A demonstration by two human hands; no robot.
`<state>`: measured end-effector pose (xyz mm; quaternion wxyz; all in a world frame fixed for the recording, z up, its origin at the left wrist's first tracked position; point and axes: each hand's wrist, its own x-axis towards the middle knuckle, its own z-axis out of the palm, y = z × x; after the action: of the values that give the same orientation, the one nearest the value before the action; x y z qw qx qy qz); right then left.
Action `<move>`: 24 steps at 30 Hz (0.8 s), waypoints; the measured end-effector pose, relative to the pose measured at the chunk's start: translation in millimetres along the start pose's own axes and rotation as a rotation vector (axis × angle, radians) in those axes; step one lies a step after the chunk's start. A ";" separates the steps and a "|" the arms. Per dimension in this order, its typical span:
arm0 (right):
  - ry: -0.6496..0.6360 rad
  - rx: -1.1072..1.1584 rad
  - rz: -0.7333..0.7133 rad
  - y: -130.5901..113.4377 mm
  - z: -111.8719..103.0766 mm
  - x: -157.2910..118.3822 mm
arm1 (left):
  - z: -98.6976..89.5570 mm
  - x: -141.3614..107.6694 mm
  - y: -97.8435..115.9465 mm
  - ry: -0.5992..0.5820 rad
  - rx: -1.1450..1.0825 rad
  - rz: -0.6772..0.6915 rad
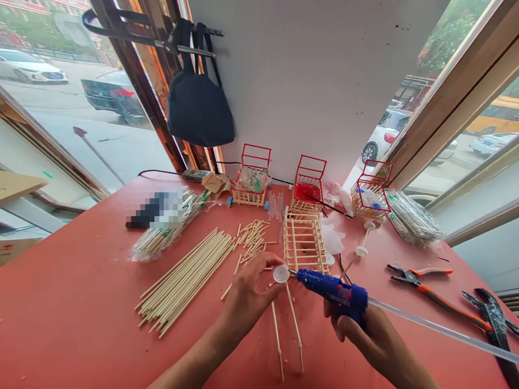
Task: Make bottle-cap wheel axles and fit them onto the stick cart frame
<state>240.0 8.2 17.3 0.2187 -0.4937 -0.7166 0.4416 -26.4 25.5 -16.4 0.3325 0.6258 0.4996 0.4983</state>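
Note:
My left hand (255, 278) pinches a small white plastic disc (280, 274) by its edge, over the middle of the table. A blue glue gun (332, 289) is gripped in my right hand (365, 332), its metal nozzle right at the disc's right edge; whether it touches I cannot tell. From the gun's back a long clear glue stick (438, 323) runs out to the right. Just behind the disc stands a frame of glued wooden sticks (306, 240). Two thin wooden sticks (295, 324) reach toward me below the disc.
Long wooden sticks (186, 281) lie in a bundle at left, with short cut pieces (253, 237) beside them. Small stick carts with red handles (249, 197) line the back. Orange-handled pliers (425, 283) and black cutters (492, 313) lie at right. Wrapped sticks (417, 219) sit at the back right.

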 end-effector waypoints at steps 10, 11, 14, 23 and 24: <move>-0.078 -0.098 0.088 -1.6 4.0 5.7 | 3.6 -2.9 3.8 0.054 0.099 0.119; -0.084 -0.100 0.100 -2.5 4.2 6.2 | 3.6 -2.9 3.6 0.051 0.103 0.133; -0.091 -0.114 0.130 -3.7 4.8 7.1 | 3.4 -2.7 3.3 0.048 0.113 0.147; -0.078 -0.096 0.112 -4.8 5.3 10.1 | 2.4 -4.3 6.2 -0.018 0.151 0.112; -0.076 -0.094 0.114 -5.0 5.3 10.4 | 2.6 -4.4 5.9 -0.020 0.153 0.112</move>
<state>229.1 14.8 17.6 0.1426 -0.5263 -0.7151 0.4374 -22.3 19.9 -13.0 0.2601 0.6813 0.4970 0.4703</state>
